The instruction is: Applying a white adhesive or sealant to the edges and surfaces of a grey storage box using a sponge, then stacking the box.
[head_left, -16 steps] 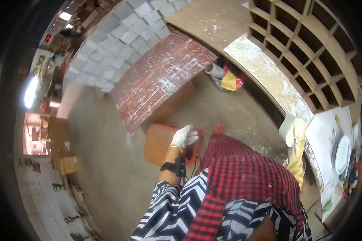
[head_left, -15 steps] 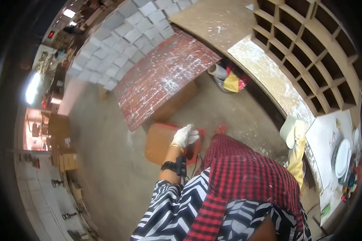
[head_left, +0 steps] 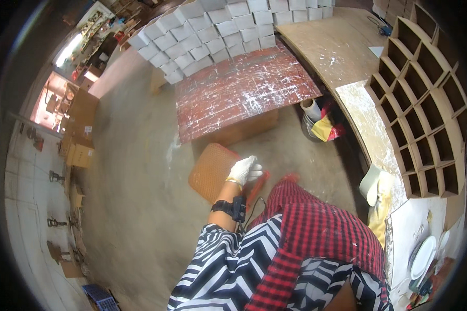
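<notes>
Orange stool seat (head_left: 211, 171) under gloved left hand (head_left: 244, 170)

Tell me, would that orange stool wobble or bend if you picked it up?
The orange stool looks like stiff moulded plastic, so probably rigid and fairly light. The gloved left hand rests on its edge. Standing flat on the concrete floor, it seems unlikely to roll.

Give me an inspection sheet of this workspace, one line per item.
Surface: dusty concrete floor.
Job's things: orange perforated stool, tilted; red board streaked white.
Clutter: bucket with rolls and rags; white boxes stacked.
Grips: left hand, white-gloved, on the stool's edge; right hand not in view.
Cables: thin dark cord below the wrist strap.
Surroundings: cardboard cubby shelf; paint-spattered bench.
</notes>
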`<state>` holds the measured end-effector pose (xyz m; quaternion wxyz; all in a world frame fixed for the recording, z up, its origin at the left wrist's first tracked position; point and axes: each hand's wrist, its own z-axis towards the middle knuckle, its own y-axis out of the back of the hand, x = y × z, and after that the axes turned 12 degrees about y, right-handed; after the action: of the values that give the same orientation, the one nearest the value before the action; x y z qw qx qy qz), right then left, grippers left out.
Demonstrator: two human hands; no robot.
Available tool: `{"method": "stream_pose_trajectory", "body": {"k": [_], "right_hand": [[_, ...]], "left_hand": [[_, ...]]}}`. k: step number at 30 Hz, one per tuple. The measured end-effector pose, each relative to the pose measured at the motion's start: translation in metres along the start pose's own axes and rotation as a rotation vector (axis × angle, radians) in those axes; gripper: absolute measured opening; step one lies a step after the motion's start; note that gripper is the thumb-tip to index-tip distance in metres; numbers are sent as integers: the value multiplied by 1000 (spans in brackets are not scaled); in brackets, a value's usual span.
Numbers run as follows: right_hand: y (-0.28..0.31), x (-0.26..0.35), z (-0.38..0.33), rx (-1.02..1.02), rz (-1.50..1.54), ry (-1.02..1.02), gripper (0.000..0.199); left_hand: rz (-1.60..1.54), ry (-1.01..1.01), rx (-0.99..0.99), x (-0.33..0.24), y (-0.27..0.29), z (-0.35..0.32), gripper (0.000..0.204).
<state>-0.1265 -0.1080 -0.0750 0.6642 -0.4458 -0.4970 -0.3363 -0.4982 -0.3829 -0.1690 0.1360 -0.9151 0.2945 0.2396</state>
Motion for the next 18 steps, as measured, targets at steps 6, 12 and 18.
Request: {"method": "stream_pose_trajectory", "body": {"k": [6,12,18], "right_hand": [[-6,3,2,13,0,15,54],[6,17,-6,-38,8,51,54],[41,31,-34,-158,-2,89,54]], "left_hand": [[-67,4,12,11,19,2,35],[-58,9,24,-4,1,0,33],[91,25,59,-45,-58,17,37]]}}
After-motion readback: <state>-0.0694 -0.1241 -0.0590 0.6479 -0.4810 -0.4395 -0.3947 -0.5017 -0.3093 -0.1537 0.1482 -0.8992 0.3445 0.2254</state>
